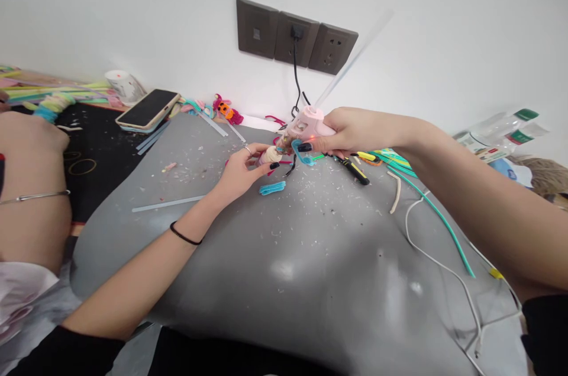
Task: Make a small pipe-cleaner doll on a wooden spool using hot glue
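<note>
- left hand [242, 170] had dark nail polish, thin black band round that wrist
- right hand [355, 130] same dark polish
- black sleeves on both arms

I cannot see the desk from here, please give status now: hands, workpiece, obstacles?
Right hand grips pink glue gun. Left hand pinches small craft piece at nozzle. Blue clip and scraps lie beneath.
</note>
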`<state>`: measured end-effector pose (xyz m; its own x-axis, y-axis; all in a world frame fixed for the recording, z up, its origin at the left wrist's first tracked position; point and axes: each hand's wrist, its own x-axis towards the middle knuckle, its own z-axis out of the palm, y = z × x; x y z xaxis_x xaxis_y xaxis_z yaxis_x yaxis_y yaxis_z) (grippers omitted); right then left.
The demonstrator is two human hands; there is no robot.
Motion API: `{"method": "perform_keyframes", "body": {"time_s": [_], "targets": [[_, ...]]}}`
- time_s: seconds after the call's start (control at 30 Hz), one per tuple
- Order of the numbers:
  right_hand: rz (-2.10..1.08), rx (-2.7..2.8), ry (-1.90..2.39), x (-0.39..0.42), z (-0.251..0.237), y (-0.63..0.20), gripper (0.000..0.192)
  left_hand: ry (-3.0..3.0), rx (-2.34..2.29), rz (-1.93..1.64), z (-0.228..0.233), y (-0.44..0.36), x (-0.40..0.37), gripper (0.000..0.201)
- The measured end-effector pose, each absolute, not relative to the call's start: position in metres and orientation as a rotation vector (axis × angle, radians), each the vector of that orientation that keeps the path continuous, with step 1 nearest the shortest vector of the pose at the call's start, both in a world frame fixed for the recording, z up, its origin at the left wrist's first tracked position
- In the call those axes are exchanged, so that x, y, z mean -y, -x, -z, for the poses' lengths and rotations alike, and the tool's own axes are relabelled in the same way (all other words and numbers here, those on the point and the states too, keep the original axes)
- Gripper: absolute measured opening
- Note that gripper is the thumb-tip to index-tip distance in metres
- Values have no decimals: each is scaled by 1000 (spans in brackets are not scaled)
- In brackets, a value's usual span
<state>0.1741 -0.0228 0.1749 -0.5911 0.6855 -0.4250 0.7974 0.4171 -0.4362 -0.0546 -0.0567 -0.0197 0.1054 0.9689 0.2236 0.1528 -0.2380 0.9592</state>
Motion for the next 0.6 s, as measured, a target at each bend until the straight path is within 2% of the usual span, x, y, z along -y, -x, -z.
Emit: {"method": "perform_keyframes", "body": {"time_s": [0.6], "targets": [[927,-2523,-1274,23,-177,-169,45,-1571,-1148,-1226,23,54,57,44]]}}
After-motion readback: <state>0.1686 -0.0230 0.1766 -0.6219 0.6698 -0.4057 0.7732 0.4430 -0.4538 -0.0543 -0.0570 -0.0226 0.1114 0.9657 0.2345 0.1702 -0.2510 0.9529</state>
